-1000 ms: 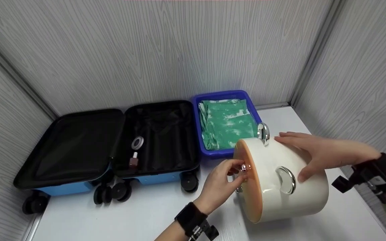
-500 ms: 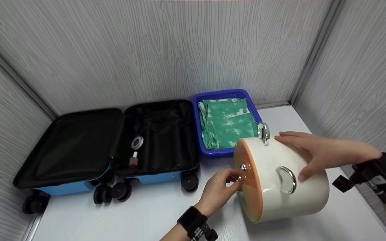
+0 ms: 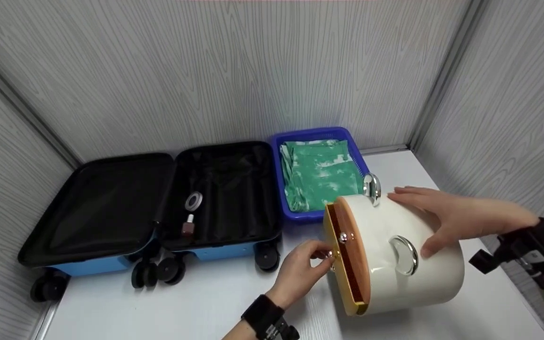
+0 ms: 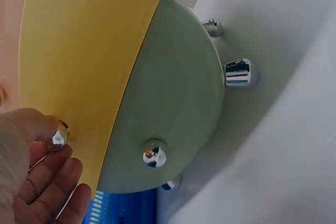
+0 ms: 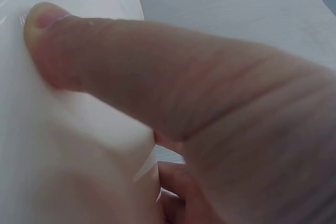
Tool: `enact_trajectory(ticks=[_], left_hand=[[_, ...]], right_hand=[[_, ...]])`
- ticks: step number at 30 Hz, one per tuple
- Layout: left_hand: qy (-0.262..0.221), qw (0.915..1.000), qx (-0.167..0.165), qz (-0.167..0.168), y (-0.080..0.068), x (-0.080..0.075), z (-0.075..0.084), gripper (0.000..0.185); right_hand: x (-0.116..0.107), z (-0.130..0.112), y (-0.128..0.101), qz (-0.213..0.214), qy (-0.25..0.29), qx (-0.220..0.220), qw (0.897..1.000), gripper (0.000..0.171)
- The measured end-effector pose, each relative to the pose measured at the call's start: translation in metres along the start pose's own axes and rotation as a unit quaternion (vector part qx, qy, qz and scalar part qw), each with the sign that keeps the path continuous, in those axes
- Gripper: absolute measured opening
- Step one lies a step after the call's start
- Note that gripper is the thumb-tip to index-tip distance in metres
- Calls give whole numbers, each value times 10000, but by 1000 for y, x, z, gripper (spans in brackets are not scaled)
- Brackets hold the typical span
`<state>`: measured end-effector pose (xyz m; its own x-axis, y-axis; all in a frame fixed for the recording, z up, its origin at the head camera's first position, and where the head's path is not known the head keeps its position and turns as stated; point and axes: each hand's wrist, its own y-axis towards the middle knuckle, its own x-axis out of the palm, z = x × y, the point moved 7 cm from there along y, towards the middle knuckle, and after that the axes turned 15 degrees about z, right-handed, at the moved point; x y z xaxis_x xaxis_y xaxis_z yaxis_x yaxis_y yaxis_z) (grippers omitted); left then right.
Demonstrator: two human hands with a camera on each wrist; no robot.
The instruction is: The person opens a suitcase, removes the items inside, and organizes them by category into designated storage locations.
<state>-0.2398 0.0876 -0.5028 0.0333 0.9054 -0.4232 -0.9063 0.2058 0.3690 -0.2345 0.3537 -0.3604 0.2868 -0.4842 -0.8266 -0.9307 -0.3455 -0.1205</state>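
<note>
A glossy white jewelry box with drawers (image 3: 409, 283) and silver handles stands on the table at the right. Its front has orange, yellow and green drawers with silver knobs. The yellow drawer (image 4: 86, 40) sticks out past the orange drawer front (image 3: 350, 241). My left hand (image 3: 301, 270) pinches the yellow drawer's silver knob (image 4: 59, 136) between thumb and fingers. The green drawer (image 4: 168, 82) sits flush in the left wrist view. My right hand (image 3: 461, 217) rests on the white casing with its fingers spread, and its thumb (image 5: 58, 51) presses the surface. The drawer's contents are hidden.
At the left lies an open blue suitcase with black lining (image 3: 111, 208). A nail polish bottle (image 3: 188, 227) and a round grey-white item (image 3: 193, 201) are inside it. Behind the box, a blue basket (image 3: 300, 216) holds folded green-and-white cloth (image 3: 321, 172). Panel walls enclose the table.
The left hand went from the orange drawer's knob down to the yellow drawer's knob, then drew that drawer partly out to the left. The right hand stayed on the casing.
</note>
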Motion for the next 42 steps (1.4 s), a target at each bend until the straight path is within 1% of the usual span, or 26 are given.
enact_trajectory(ticks=[4,7,11,14,21,29,33,35,37,39,42], left_hand=[[11,9999,89,82,-5,-18,-6,16],[43,9998,77,174,-10,-33,-12,17],[74,9996,-39,274,-16,-53,-21,17],[61,9994,-157,287,-20,-62,-27,17],[-65,9990,-325,315,-25,-75,-34,17],[-159,9985,-448,282,-26,-78,-39,17],[-188,9983,-530,179,-26,-80,-42,24],[-114,9983,-561,133,-25,-85,-45,30],[57,9983,-556,153,-22,-95,-47,36],[326,9974,-579,275,-16,-110,-49,38],[832,9930,-496,679,-2,-138,-54,31]], right_hand=[[0,0,0,3,33,-20,10000,117],[0,-1,0,14,50,-40,10000,116],[1,0,-1,5,84,-32,10000,116],[0,0,-1,3,84,-30,10000,116],[1,1,0,11,58,-40,10000,116],[0,0,-1,88,47,-98,9999,116],[0,0,0,68,78,-86,9999,116],[0,0,1,45,81,-82,9999,117],[1,1,1,27,110,-71,9999,117],[1,1,1,30,112,-83,9999,117],[1,2,0,46,105,-93,9999,116]])
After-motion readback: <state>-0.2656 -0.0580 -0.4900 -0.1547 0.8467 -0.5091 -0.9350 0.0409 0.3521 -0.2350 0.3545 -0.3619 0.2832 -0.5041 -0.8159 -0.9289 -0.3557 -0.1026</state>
